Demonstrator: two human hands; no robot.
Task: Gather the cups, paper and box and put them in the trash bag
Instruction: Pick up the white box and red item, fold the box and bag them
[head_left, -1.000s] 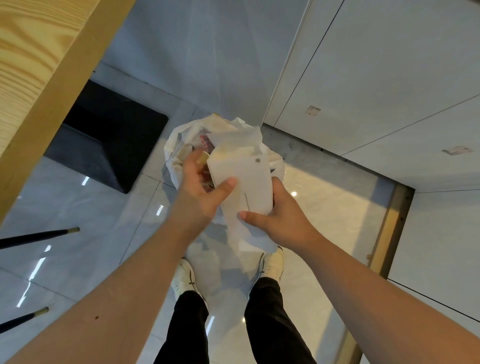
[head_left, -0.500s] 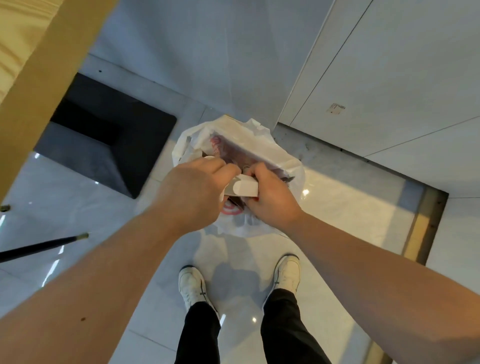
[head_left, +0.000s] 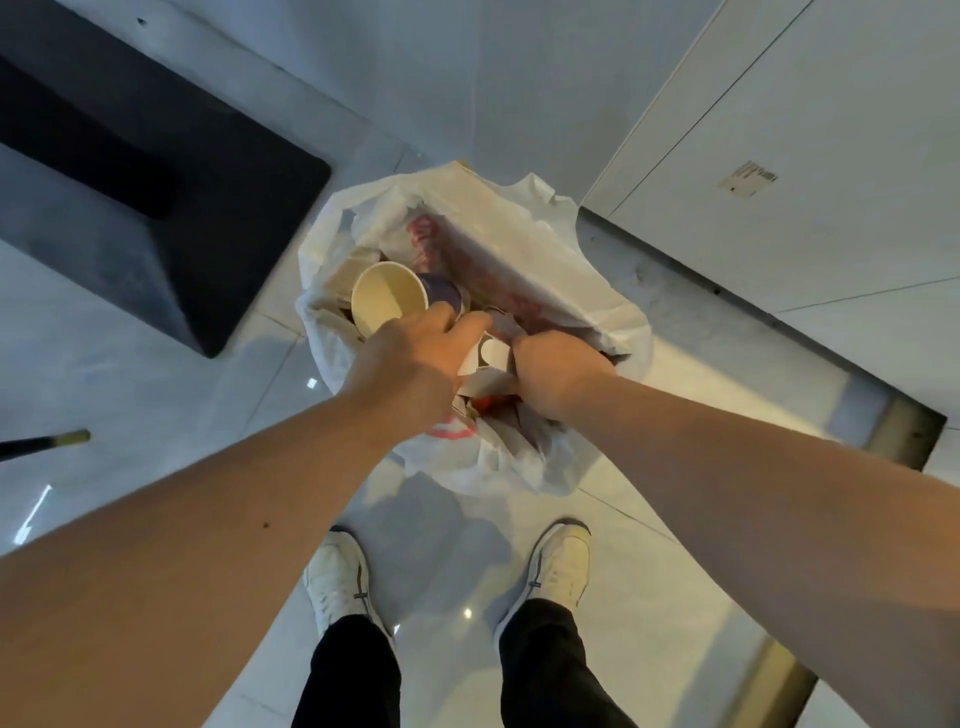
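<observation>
Shoes (head_left: 340, 584): white, on the floor (head_left: 156, 374), below the bag.
Left hand (head_left: 415, 364): fingers curled on a cup (head_left: 389, 299) at the bag mouth.
Right hand (head_left: 558, 371): fingers clamped on white paper (head_left: 488, 358) inside the bag.
Bag (head_left: 519, 467): white, open, on the floor, holding cup and paper.

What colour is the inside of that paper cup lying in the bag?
Pale cream inside, seen in the head view; the cup has a dark bluish outer wall.

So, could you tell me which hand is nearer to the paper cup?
Left. The left hand touches the cup at its side, over the bag; the right hand is further right, apart from it.
</observation>
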